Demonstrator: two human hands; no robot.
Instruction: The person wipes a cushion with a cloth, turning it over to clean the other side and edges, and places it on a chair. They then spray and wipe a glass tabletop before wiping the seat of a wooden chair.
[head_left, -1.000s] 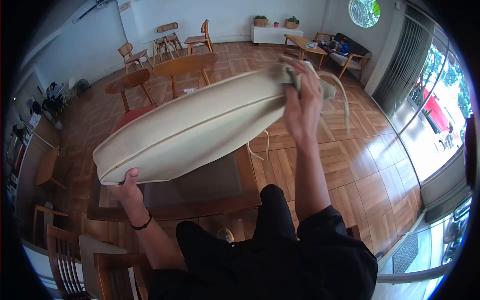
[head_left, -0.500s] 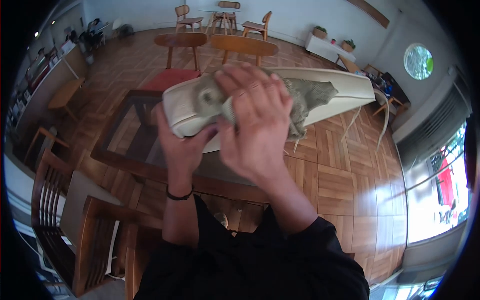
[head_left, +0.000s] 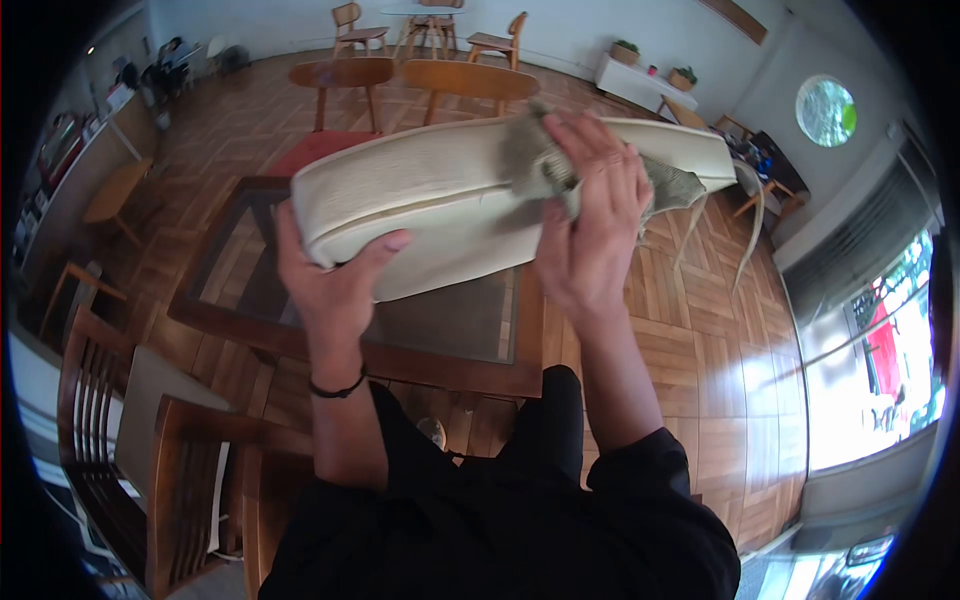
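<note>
A long cream cushion [head_left: 430, 235] with a piped seam is held up on its edge in front of me. My left hand [head_left: 338, 285] grips its left end, thumb on the near face and the other fingers partly hidden behind. A grey-green knit cloth [head_left: 530, 160] is bunched in my right hand [head_left: 598, 225], which presses it along the cushion's upper edge right of the middle. Part of the cloth trails to the right over the cushion. Pale straps [head_left: 757, 225] hang from the cushion's far right end.
Below the cushion stands a wooden table [head_left: 450, 372] with a glass top. Two chairs, one with a red seat [head_left: 315, 150], are beyond it. Slatted wooden chairs [head_left: 95, 400] stand close at my left. Parquet floor [head_left: 665, 370] extends to the right, towards a bright window [head_left: 875, 380].
My right hand and the cloth have moved right along the cushion, uncovering its left part. My left hand has shifted slightly left with the cushion's end, its thumb now clear of the cloth.
</note>
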